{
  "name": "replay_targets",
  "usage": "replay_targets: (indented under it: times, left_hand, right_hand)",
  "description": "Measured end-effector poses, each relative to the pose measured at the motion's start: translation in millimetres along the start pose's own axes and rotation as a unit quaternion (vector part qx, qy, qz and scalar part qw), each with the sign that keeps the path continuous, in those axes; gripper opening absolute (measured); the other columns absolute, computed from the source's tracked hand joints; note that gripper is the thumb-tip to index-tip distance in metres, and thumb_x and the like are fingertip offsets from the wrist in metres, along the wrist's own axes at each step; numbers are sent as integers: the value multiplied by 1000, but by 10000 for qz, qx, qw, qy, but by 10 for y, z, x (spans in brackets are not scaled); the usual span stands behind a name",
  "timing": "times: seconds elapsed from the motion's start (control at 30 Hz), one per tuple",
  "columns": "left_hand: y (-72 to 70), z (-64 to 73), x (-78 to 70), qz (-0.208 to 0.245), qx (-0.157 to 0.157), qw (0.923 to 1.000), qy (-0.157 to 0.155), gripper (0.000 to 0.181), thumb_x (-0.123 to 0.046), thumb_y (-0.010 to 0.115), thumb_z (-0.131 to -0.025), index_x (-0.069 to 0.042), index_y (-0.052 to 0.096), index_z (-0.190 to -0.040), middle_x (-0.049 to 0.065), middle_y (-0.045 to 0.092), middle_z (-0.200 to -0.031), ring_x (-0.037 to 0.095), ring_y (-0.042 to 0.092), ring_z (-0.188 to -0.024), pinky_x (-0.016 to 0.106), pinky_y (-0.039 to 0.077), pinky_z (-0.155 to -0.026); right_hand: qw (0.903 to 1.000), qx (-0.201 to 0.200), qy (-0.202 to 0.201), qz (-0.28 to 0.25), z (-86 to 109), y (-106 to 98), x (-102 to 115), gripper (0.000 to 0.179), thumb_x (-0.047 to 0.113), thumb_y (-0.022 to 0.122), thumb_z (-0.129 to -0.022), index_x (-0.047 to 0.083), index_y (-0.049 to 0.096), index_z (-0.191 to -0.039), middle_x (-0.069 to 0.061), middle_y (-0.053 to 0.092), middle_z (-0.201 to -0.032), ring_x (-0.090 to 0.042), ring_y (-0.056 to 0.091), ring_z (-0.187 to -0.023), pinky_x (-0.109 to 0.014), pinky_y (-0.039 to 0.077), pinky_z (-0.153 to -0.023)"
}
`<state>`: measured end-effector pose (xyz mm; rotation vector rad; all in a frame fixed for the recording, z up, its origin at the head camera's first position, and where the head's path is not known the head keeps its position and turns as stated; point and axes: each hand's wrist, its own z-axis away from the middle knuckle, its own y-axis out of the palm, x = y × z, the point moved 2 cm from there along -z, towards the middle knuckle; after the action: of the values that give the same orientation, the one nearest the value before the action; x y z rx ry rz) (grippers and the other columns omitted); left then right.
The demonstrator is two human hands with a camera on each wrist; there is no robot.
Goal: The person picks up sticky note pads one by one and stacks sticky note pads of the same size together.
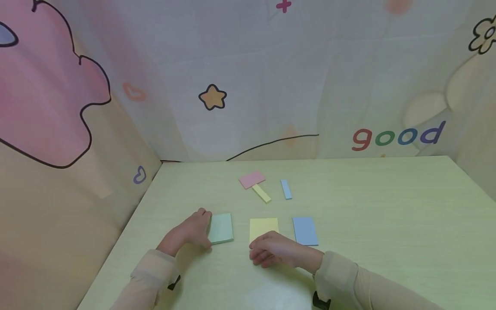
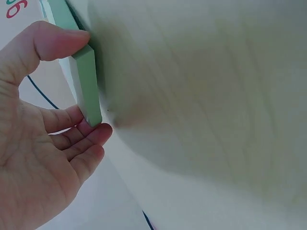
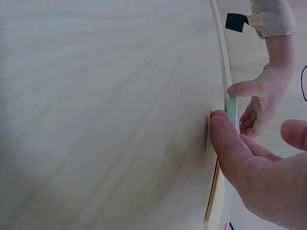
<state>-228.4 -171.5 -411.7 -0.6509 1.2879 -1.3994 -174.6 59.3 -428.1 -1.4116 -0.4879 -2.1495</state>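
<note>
Pinched between thumb and fingers of your left hand (image 1: 191,230), it's the green pad (image 1: 221,228), on the table (image 1: 368,206), left of the yellow pad (image 1: 263,226)! Your right hand (image 1: 280,249) is loose, thumb apart from the fingers, nothing held, over the yellow pad's near edge; touching or not, I can't tell. Blue pad (image 1: 305,231) to the yellow one's right!

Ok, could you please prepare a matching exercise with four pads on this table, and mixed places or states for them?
Column one:
1. green pad
2. large yellow pad
3. large blue pad
4. pink pad

Column two:
A. at the right end of the front row, in the head view
B. next to the narrow yellow strip
C. held by the left hand
D. partly hidden by the right hand in the head view

Pairs: 1-C, 2-D, 3-A, 4-B.
</note>
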Motion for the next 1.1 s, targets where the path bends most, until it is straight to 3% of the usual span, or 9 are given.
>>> replay_targets:
  times: [0.4, 0.87, 1.1]
  left_hand:
    - [-44, -26, 0, 378, -258, 9985, 294, 86, -18, 79, -54, 3, 36, -126, 13, 41, -118, 21, 45, -99, 36, 41, -86]
    - [-19, -46, -140, 351, -290, 9967, 667, 81, -13, 77, -55, 0, 38, -125, 10, 41, -118, 19, 44, -97, 33, 42, -85]
    - [-8, -41, -268, 379, -262, 9940, 992, 80, -12, 77, -54, 1, 39, -124, 10, 41, -117, 19, 45, -96, 33, 43, -83]
  right_hand:
    - [9999, 56, -16, -106, 38, -19, 2, 37, 17, 48, -86, -9, 51, -112, -10, 64, -91, -13, 60, -73, -30, 51, -69]
    - [9986, 513, -59, -124, 97, -50, -34, 33, 18, 49, -86, -8, 57, -105, -8, 66, -82, -15, 63, -70, -29, 52, -66]
    - [9985, 509, -20, -196, 144, -112, -18, 34, 18, 49, -86, -10, 57, -104, -8, 66, -82, -14, 63, -69, -28, 52, -64]
